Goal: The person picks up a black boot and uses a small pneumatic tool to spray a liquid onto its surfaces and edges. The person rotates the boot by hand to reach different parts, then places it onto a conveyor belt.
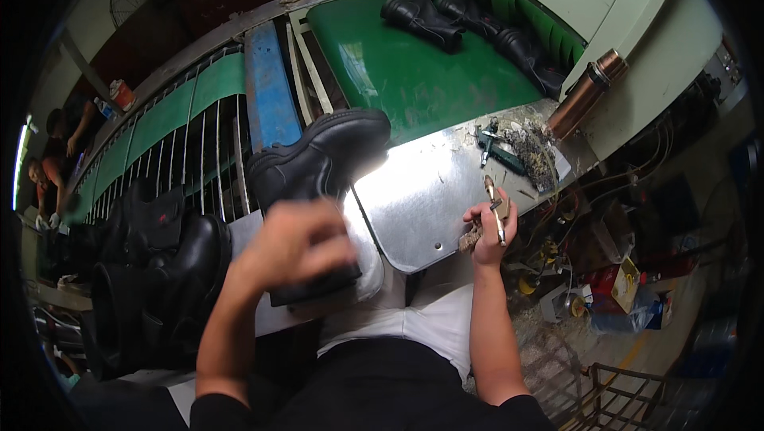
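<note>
A black leather boot (298,164) lies on its side in front of me, its sole edge turned up and away. Over its shaft is my left hand (301,244), bent at the fingers and smeared by motion; whether it touches the leather I cannot tell. My right hand (495,228) is closed around a slim, pale, pen-like tool (498,212) with a dark band at its middle. A worn brown piece (471,238) also shows at these fingers, its kind unclear. The hand is above the right edge of a shiny metal plate (414,216).
More black boots (195,260) stand at my left, and several lie on the green conveyor belt (414,73). Dark green tools (501,152) and dark scraps litter the metal plate, beside a copper-coloured flask (585,97). Two people (56,160) are at the far left.
</note>
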Demonstrator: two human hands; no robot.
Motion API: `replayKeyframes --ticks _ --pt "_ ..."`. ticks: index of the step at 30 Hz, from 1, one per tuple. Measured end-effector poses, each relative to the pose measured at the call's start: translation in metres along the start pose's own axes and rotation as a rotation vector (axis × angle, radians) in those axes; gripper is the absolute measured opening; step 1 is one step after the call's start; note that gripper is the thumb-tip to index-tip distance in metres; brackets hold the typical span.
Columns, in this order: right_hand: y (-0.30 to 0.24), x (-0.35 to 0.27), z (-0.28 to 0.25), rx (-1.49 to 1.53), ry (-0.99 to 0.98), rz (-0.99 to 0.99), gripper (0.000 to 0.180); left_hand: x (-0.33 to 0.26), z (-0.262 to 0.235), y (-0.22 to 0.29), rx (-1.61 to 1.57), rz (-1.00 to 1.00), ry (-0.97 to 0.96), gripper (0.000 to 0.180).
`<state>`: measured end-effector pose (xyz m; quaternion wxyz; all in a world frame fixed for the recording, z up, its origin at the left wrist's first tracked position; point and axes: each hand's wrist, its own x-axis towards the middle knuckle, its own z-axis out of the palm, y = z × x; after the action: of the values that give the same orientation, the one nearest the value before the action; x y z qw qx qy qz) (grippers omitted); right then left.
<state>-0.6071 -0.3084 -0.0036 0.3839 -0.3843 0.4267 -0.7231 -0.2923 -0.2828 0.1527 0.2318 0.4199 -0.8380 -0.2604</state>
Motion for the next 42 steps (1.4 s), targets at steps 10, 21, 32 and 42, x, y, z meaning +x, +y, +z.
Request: replayKeyframes --ticks 10,21,32,42 --pt "0.0 0.01 0.008 0.081 -0.069 0.007 0.042 0.156 0.004 -0.101 0.757 -0.166 0.077 0.079" --pt "-0.004 0.003 -0.001 0.017 -0.136 0.066 0.048 0.021 -0.041 -0.005 -0.707 0.092 0.763 0.094" --pt "-0.112 0.004 0.074 -0.02 -0.609 -0.132 0.048 0.1 -0.034 -0.03 -0.544 0.137 0.525 0.08" --pt "-0.083 0.044 0.144 0.205 -0.608 -0.081 0.044 0.123 -0.046 -0.068 -0.69 0.048 0.524 0.085"
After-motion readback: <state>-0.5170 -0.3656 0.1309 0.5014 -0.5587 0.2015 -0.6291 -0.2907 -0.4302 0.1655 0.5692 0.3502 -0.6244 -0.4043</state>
